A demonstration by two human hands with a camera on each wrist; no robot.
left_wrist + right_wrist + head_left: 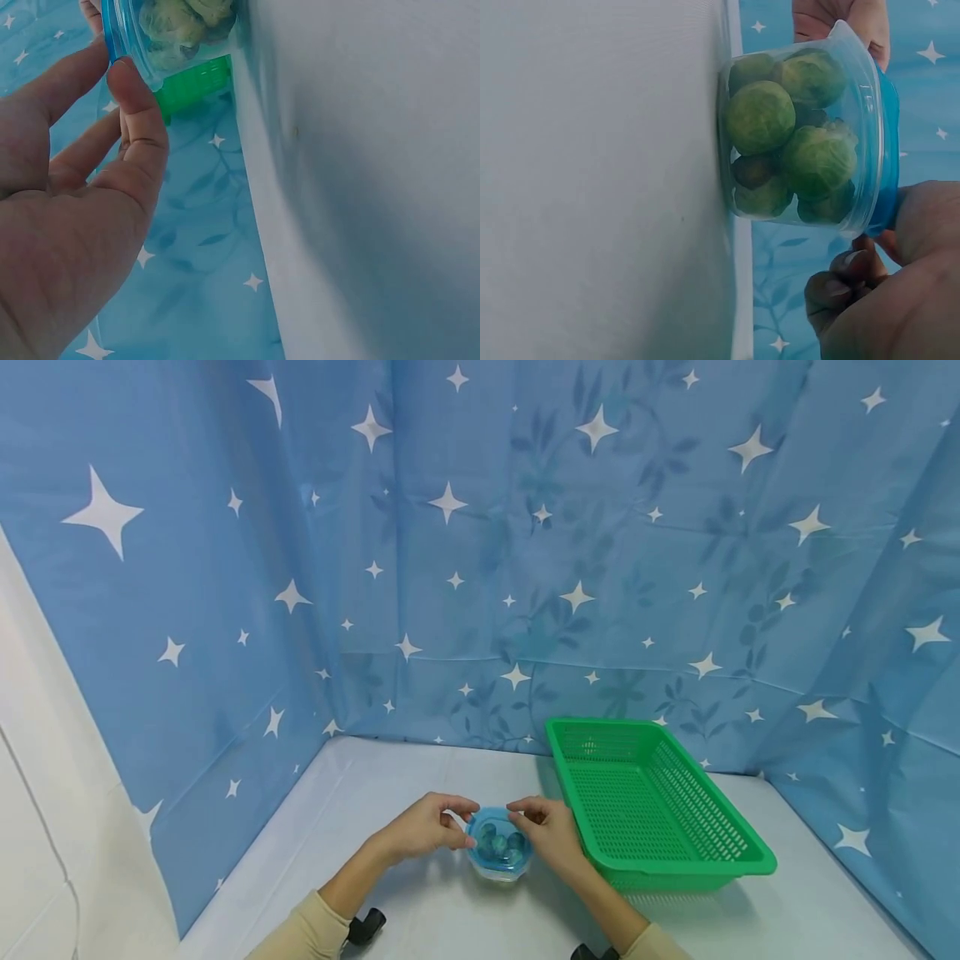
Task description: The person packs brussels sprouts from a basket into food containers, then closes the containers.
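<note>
A small clear plastic food container (501,875) stands on the white table between my two hands, with a blue lid (889,150) on top. Several green Brussels sprouts (760,118) show through its wall in the right wrist view. My left hand (429,828) pinches the lid's left edge, its thumb and forefinger at the rim. On the opposite side, my right hand (551,835) grips the lid's edge, with the thumb at the lid and the other fingers curled just under the rim.
A green perforated plastic basket (652,793) stands to the right, close beside my right hand. Blue curtains with white stars (480,568) hang behind the white table (315,827) and along its sides.
</note>
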